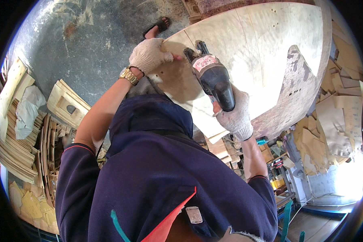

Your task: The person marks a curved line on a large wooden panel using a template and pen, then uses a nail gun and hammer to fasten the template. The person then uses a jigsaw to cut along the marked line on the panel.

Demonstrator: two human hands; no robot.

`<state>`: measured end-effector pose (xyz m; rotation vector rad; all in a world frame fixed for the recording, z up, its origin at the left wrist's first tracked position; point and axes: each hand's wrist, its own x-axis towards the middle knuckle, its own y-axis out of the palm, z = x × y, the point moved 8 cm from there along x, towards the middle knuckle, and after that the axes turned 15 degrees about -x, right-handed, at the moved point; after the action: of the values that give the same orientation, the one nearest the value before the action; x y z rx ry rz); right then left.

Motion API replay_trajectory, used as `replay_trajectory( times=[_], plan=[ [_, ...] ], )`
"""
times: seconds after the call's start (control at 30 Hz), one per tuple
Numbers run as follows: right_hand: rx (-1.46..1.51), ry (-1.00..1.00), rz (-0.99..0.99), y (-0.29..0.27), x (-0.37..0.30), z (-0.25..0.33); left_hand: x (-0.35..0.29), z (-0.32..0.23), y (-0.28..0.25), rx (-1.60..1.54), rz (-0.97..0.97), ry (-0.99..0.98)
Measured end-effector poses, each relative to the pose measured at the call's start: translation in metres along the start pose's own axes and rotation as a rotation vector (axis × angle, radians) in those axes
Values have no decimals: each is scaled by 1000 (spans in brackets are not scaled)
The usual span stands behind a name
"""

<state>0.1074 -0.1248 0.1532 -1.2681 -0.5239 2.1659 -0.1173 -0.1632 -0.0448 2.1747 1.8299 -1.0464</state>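
My right hand (236, 115), in a knitted white work glove, is closed around the rear handle of a dark power saw that looks like a jigsaw (209, 76). Its front end rests over a large pale plywood sheet (266, 48), pointing up and left; the blade is hidden. The sheet has a curved far edge and thin lines drawn across it. On the left edge of this sheet sits my left hand (151, 56), also gloved, with a gold watch (129, 76) at its wrist. Its fingers curl at the edge, and a bare fingertip points toward the saw.
A mottled brown curved panel (296, 86) lies along the right side of the sheet. Stacks of thin wood strips (18, 141) and a board with a hole (66, 103) stand at left. Brown offcuts (339, 121) pile up at right. A sandaled foot (159, 27) shows beyond the sheet.
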Motion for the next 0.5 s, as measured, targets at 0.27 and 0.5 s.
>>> replay_trajectory(
  times=[0.27,0.5],
  plan=[
    [-6,35,9,1,4,-1,0,0,1,-23,92,-117],
    [-12,6,10,-2,8,2,-3,-10,-6,24,67,-168]
  ],
)
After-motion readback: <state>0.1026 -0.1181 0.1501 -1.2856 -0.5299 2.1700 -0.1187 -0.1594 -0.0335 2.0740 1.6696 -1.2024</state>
